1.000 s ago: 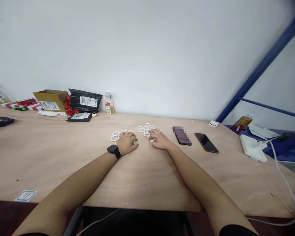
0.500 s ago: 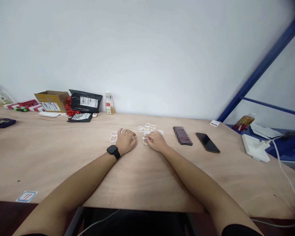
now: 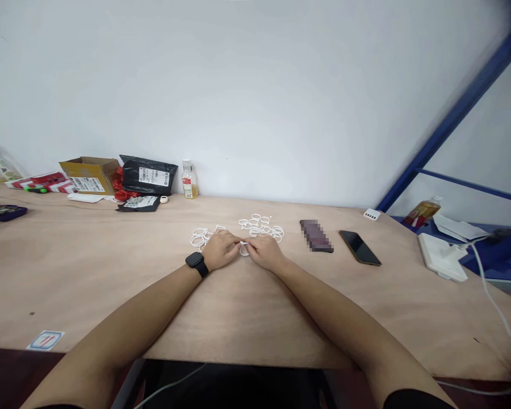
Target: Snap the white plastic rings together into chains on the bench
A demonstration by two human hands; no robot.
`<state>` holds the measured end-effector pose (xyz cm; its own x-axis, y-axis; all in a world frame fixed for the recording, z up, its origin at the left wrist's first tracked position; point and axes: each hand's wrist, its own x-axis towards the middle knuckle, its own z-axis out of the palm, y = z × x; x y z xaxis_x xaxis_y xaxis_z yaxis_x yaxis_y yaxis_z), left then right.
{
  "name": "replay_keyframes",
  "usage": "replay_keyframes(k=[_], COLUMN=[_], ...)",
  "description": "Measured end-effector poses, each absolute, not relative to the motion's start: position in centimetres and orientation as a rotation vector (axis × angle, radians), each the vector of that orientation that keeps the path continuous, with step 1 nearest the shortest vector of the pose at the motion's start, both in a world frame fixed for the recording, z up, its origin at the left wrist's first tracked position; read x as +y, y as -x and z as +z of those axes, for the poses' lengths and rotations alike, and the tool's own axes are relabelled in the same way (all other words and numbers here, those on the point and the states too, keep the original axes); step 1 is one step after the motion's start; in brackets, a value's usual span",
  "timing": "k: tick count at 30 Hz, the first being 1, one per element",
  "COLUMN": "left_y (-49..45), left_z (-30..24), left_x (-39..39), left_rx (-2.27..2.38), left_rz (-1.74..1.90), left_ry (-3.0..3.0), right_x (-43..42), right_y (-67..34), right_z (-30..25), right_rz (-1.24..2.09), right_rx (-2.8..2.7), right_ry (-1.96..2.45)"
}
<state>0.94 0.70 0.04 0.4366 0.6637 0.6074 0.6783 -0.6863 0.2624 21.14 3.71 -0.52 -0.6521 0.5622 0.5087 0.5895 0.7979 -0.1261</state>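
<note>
Where hands meet: white ring (image 3: 244, 248); bottle label (image 3: 188, 182) unreadable.

— What's on me?
— Left wrist: black smartwatch (image 3: 195, 261), square dark face, black strap. Forearms bare. Black short sleeves (image 3: 413, 399) just showing at the frame's bottom edge.

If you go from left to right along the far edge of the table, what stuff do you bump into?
Cardboard box → black bag → small bottle → white rings → dark phone → white charger.
</note>
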Motion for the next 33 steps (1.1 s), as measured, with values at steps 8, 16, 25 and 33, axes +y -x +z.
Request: replay_keyframes(k=[8,16,25,33], left_y=[-1.0,-0.8,-0.9,-0.9], left_z=[-0.1,-0.2,0.0,-0.2], left_x=[0.7,0.8,0.5,0.8], left_rx=[-1.231,-1.287,-1.279,-1.291], left_rz=[-1.16,-1.205,-1.147,-1.026], left_ry=[2.64,2.627,2.632,2.644], right_x=[3.5,2.9,2.9,3.1], right_y=[-21.0,-20.7,-20.5,-20.4], right_z=[-0.7,0.0,0.1,-0.1], right_rz=[-0.182,-0.161,-0.093,-0.037], right_rx=[-2.455,-2.571,-2.633,-2.631], right_ry=[0.852,0.709,0.678,0.711])
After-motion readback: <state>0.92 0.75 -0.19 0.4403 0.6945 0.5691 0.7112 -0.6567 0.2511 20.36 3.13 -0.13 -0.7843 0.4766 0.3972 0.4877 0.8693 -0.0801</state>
